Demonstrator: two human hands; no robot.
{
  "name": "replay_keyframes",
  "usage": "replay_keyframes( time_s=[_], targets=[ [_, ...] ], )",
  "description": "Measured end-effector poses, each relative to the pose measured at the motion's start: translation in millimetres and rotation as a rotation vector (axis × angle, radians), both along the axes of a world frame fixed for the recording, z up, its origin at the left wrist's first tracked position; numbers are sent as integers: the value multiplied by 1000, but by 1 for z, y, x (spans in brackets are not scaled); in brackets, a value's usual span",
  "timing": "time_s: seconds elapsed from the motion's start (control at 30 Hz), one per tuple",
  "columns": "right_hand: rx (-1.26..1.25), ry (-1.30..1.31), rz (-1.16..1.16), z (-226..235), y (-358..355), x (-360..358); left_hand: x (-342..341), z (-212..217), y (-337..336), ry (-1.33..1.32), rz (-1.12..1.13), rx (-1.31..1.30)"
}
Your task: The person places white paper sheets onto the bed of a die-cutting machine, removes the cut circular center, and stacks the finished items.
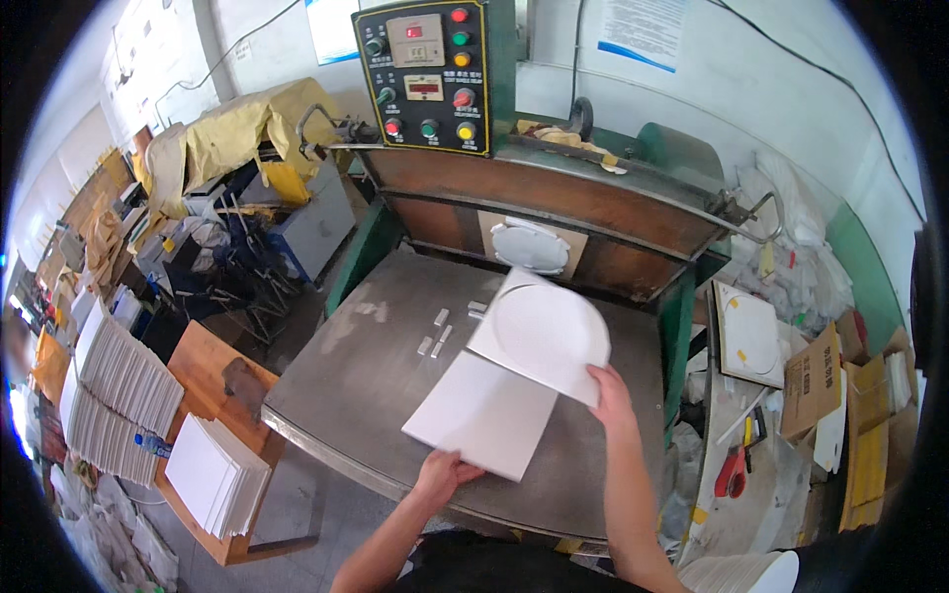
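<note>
My left hand (445,478) is closed on the near edge of a flat white square board (482,413), low over the grey metal bed (341,371) of a green press. Just beyond it, my right hand (611,395) grips the near right corner of a second white board (550,331), which has a rounded corner and a large circular outline. This second board overlaps the far edge of the square one. Left of the boards, several small silvery metal blocks (441,318) lie on the bed. An oval white form on a board (531,247) is fixed to the upright brown plate behind.
A control panel (425,79) with coloured buttons stands above the press. At left, a wooden table (213,361) carries a stack of white boards (213,474). On the right, a side bench (741,509) holds red-handled scissors (731,472), near cardboard boxes (813,381).
</note>
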State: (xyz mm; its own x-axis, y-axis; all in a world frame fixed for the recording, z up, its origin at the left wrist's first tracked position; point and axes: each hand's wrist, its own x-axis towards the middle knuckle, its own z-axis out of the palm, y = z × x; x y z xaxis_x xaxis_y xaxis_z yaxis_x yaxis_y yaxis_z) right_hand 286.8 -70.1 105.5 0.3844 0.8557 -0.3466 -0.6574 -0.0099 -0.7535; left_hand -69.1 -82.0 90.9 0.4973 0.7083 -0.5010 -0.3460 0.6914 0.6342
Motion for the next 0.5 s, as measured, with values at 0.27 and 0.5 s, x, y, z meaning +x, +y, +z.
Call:
replay_keyframes(
  time_s=[0.27, 0.5],
  targets=[
    [-148, -136, -331, 18, -213, 22, 87, -64, 106, 18, 77, -148],
    [-385, -285, -568, -1, -334, -65, 115, -43, 70, 890, -177, 879]
  ],
)
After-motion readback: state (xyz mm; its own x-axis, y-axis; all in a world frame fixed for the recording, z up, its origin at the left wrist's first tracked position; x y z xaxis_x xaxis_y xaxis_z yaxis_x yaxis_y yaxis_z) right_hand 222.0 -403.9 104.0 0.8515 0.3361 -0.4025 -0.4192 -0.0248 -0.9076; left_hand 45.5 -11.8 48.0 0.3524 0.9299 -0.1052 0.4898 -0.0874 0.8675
